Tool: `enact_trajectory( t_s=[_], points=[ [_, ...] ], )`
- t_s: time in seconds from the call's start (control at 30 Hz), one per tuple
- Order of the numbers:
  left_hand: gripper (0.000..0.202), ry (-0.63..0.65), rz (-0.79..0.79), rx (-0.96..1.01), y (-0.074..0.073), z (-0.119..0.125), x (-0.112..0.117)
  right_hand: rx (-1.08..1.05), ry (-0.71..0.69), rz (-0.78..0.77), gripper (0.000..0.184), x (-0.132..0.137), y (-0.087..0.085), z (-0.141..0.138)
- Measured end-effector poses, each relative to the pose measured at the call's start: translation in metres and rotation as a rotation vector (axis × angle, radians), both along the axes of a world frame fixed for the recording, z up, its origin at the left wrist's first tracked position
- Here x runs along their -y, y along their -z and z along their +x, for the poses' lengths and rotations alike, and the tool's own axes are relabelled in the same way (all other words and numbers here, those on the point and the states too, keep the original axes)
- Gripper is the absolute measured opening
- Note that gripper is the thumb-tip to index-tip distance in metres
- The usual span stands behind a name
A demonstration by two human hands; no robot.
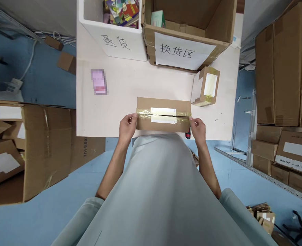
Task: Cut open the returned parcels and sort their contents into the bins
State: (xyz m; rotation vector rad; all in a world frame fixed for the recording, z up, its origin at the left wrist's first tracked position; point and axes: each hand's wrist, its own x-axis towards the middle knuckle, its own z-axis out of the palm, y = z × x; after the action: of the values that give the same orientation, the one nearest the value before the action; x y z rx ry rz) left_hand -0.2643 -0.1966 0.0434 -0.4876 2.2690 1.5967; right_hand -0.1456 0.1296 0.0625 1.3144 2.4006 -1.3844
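A flat, wide cardboard box (163, 127) lies at the table's front edge, right before my body. Its clear tape and white label are split along a dark seam through the middle. My left hand (128, 125) pinches the box's left end near this seam, and my right hand (197, 128) pinches the right end. Beside my right hand, a red and black handle (188, 133) sticks out from under the box; the rest of it is hidden. Behind the right end stands a smaller taped carton (206, 86) with a white label.
At the table's back are a white bin (125, 42) holding colourful books and a large open carton (148, 37). A blurred pink item (99, 82) lies left on the table (127, 80). An open carton of boxes (48, 150) stands left; stacked cartons (286, 68) stand right.
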Motion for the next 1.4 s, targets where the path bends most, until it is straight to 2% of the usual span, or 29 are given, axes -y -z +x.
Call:
enact_trajectory(
  t_s=[0.13,0.23,0.4,0.53,0.67,0.8,0.93,1.0,1.07,1.17,1.27,1.33,1.4],
  points=[
    [0.054,-0.010,-0.021,0.032,-0.001,-0.001,-0.002,-0.032,-0.010,-0.033,0.075,0.001,0.002,0.007],
    [0.049,0.030,-0.063,0.023,-0.003,-0.003,-0.002,-0.041,-0.014,-0.046,0.078,0.002,0.006,0.012],
    [0.037,0.050,-0.080,-0.020,-0.006,-0.005,-0.011,-0.130,0.028,-0.137,0.056,0.003,0.010,0.012],
    [0.041,0.027,-0.064,0.006,-0.005,-0.004,-0.023,-0.176,0.024,-0.168,0.037,0.006,0.009,0.010],
    [0.044,-0.036,-0.028,0.008,-0.004,-0.003,-0.030,-0.218,-0.026,-0.190,0.035,0.005,0.009,0.012],
    [0.020,-0.007,0.067,0.027,-0.005,-0.002,-0.022,-0.241,-0.078,-0.262,0.037,-0.012,0.013,0.019],
    [0.047,0.121,0.183,0.023,-0.011,0.007,-0.008,-0.233,-0.160,-0.307,0.041,-0.031,0.022,0.022],
    [0.066,0.149,0.120,0.064,-0.017,0.014,-0.001,-0.233,-0.199,-0.254,0.052,-0.036,0.028,0.019],
    [0.083,0.153,0.012,0.139,-0.024,0.022,0.006,-0.239,-0.254,-0.113,0.067,-0.039,0.035,0.011],
    [0.098,0.178,-0.103,0.269,-0.031,0.034,0.018,-0.239,-0.436,0.119,0.083,-0.043,0.041,-0.005],
    [0.103,0.227,-0.144,0.356,-0.031,0.045,0.029,-0.232,-0.645,0.231,0.076,-0.050,0.039,-0.023],
    [0.097,0.268,-0.075,0.342,-0.025,0.051,0.035,-0.242,-0.727,0.269,0.068,-0.056,0.035,-0.035],
    [0.087,0.302,0.041,0.290,-0.015,0.055,0.038,-0.284,-0.743,0.284,0.063,-0.063,0.030,-0.046]
  ],
)
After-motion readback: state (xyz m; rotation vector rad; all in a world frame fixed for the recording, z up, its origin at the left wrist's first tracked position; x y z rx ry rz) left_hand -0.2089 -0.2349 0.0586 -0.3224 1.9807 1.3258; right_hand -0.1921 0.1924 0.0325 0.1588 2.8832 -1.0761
